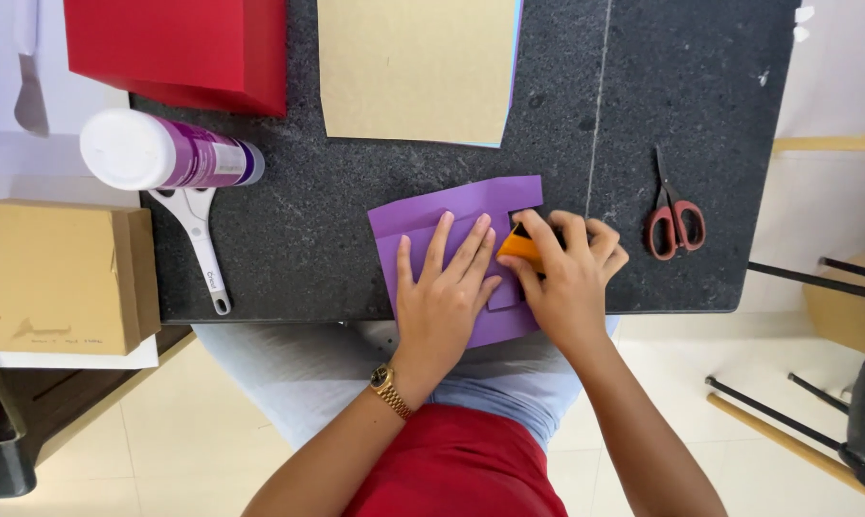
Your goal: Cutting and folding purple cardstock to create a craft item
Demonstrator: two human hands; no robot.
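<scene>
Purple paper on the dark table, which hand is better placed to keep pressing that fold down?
Probably the right hand: it already grips the orange tool at the fold of the purple paper. The left hand lies flat, pinning the sheet, so it looks better left there.

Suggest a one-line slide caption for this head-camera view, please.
Left hand flattens purple paper on a dark stone table while right hand presses a small orange tool against it.

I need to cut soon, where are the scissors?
The red-handled scissors lie closed on the dark table, just right of the right hand.
</scene>
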